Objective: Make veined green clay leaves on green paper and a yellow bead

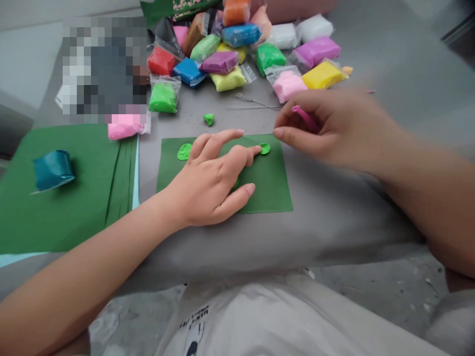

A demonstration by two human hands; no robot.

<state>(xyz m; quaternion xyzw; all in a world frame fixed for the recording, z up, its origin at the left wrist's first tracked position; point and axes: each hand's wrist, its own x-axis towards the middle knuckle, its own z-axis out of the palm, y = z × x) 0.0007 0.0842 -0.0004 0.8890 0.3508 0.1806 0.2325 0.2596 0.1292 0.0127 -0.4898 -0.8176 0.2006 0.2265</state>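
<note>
My left hand [215,183] is over a small dark green card [267,193], fingers apart, holding nothing. Its index fingertip touches a flattened bright green clay disc [265,149] near the card's upper right. A second clay disc [184,152], with marks pressed into its surface, lies at the upper left, partly behind my fingers. More green clay [235,184] peeks out beneath the hand, mostly hidden. Just right of the card, my right hand [319,126] is closed on a pink modelling tool [306,118]; its tip is hidden.
Behind the card sit a green clay lump [209,119] and thin metal wire tools [256,102]. Several bagged clay packs [218,62] crowd the back of the grey table [222,252]. At left, a teal wrapped piece [54,169] rests on large green sheets [85,198].
</note>
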